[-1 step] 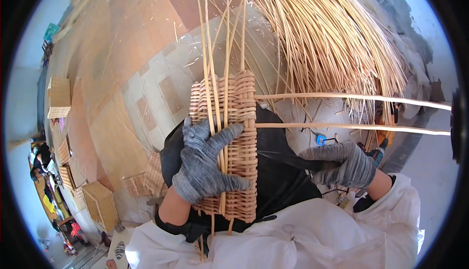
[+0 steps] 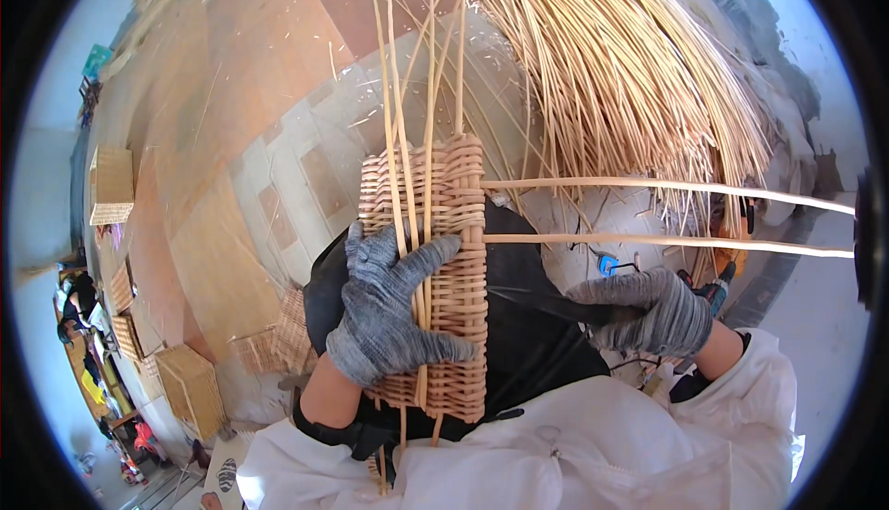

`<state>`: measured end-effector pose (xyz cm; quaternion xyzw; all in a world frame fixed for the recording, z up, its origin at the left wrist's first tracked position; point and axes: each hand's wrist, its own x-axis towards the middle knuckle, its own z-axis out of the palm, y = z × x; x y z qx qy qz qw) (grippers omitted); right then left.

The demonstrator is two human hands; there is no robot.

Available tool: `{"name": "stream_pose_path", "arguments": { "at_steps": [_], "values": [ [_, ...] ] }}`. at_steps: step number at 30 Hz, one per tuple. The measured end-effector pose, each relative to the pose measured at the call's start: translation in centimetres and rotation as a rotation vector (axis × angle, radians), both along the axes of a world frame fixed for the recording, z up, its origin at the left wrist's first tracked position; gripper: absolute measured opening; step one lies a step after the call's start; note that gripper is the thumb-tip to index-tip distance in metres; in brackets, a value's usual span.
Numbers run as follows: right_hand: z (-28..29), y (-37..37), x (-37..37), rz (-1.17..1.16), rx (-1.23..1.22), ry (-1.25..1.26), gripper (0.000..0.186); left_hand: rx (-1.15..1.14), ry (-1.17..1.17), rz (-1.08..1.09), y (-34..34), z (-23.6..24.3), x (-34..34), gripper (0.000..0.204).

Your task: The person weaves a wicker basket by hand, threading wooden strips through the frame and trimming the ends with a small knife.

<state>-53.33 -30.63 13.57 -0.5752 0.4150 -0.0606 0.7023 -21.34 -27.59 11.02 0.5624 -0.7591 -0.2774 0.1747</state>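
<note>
Tiled floor | left hand [image 2: 394, 311] fingers clasp woven panel [image 2: 444, 260] | right hand [image 2: 653, 311] grips rod [image 2: 667, 241]

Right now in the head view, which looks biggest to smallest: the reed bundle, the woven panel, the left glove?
1. Reed bundle
2. Woven panel
3. Left glove, though it is close to the camera, so its real size is unsure.

Two horiz. canes [image 2: 667, 186] bar right; floor [image 2: 231, 139] left free.

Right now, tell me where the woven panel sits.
Centre of the head view: the woven wicker panel stands upright on the lap, pressed by the left hand.
</note>
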Motion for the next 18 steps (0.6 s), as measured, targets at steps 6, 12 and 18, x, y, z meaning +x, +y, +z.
{"name": "stream_pose_path", "arguments": {
  "at_steps": [6,12,18],
  "values": [
    [-0.5,-0.4,-0.2,0.038,-0.079,-0.057,0.051,-0.023,-0.026,-0.025,-0.1,0.0,0.0,0.097],
    [-1.0,-1.5,-0.3,0.15,-0.237,-0.088,0.053,-0.022,-0.052,-0.049,0.1,0.0,0.2,0.099],
    [0.8,-5.0,0.4,0.353,-0.023,0.082,0.05,-0.125,0.014,-0.075,0.0,-0.6,0.2,0.094]
  ]
}}
